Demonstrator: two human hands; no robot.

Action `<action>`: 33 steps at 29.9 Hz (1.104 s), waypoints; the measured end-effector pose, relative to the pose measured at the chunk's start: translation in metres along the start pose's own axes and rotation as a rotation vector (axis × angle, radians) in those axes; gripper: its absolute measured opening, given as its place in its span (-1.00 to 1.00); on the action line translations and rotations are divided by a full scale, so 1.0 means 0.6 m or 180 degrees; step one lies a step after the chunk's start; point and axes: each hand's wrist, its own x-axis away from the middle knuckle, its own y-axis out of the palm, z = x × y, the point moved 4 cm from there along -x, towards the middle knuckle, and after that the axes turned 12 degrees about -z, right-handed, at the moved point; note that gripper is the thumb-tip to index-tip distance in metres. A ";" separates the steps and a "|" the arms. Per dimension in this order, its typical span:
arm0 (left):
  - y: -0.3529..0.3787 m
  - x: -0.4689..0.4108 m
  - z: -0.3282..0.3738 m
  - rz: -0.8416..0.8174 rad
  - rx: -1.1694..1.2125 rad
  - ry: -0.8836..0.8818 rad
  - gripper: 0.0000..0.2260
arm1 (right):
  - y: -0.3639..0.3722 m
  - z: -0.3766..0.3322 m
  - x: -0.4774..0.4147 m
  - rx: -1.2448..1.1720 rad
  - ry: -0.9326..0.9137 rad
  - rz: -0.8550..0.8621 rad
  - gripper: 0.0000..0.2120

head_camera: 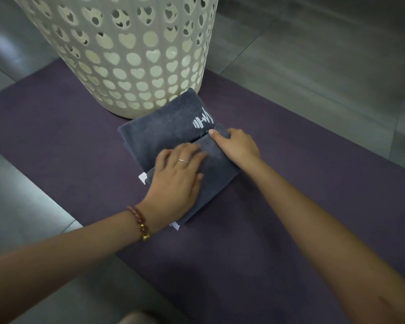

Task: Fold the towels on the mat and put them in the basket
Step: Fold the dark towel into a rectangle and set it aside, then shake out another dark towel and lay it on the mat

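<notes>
Centre frame: left hand (178, 181), open and flat, pins the towel (159, 127) to the mat (56, 136); right hand (236, 146) pinches the fold's edge, seemingly to square it.

Grey towel (159, 134) — purple mat (56, 148)

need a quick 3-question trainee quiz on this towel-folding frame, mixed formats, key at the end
1. True or false: the grey towel already lies inside the basket.
2. The left hand is: A) pressing flat on the towel; B) reaching into the basket; C) gripping the basket.
3. Short answer: what does the right hand grip?
Key: 1 false; 2 A; 3 the towel.
</notes>
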 end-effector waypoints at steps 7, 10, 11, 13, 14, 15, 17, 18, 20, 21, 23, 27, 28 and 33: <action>0.066 -0.013 -0.012 -0.0739 -0.0434 -0.0163 -0.39 | 0.005 -0.027 0.043 0.1484 -0.1298 0.1452 -0.62; 0.067 -0.014 -0.018 -0.0637 -0.0334 -0.0049 -0.39 | 0.032 -0.010 0.037 0.1394 -0.1362 0.0790 -0.55; 0.068 -0.015 -0.020 -0.0605 -0.0291 -0.0020 -0.39 | 0.036 0.001 0.030 0.1287 -0.1252 0.0551 -0.52; 0.070 -0.019 -0.021 -0.0577 -0.0248 -0.0039 -0.38 | 0.040 0.016 0.017 0.1332 -0.1233 0.0465 -0.48; 0.071 -0.021 -0.020 -0.0574 -0.0255 -0.0049 -0.38 | 0.043 0.019 0.011 0.1329 -0.1243 0.0450 -0.49; 0.073 -0.023 -0.019 -0.0584 -0.0257 -0.0061 -0.38 | 0.044 0.019 0.004 0.1265 -0.1226 0.0437 -0.49; 0.073 -0.026 -0.019 -0.0615 -0.0226 -0.0101 -0.38 | 0.043 0.015 -0.008 0.1106 -0.1094 0.0377 -0.47; 0.073 -0.027 -0.020 -0.0631 -0.0191 -0.0129 -0.38 | 0.044 0.013 -0.012 0.1078 -0.1019 0.0325 -0.44; 0.068 -0.030 -0.023 -0.0659 -0.0171 -0.0205 -0.38 | 0.040 0.008 -0.020 0.1092 -0.0955 0.0160 -0.42; 0.066 -0.032 -0.022 -0.0686 -0.0202 -0.0223 -0.38 | 0.037 0.007 -0.023 0.1083 -0.0945 0.0072 -0.42; 0.062 -0.032 -0.016 -0.0720 -0.0286 -0.0198 -0.38 | 0.033 0.007 -0.017 0.1046 -0.0950 -0.0045 -0.41; 0.044 -0.022 0.011 -0.0656 -0.0652 -0.0040 -0.40 | 0.008 0.035 0.051 0.0924 -0.0980 0.0330 -0.41; 0.035 -0.022 0.026 -0.0584 -0.0692 0.0053 -0.41 | 0.000 0.054 0.081 0.0889 -0.0960 0.0470 -0.43; 0.001 -0.020 0.174 -0.0517 -0.0219 0.1395 -0.47 | -0.034 0.237 0.249 0.1313 -0.0379 0.0495 -0.60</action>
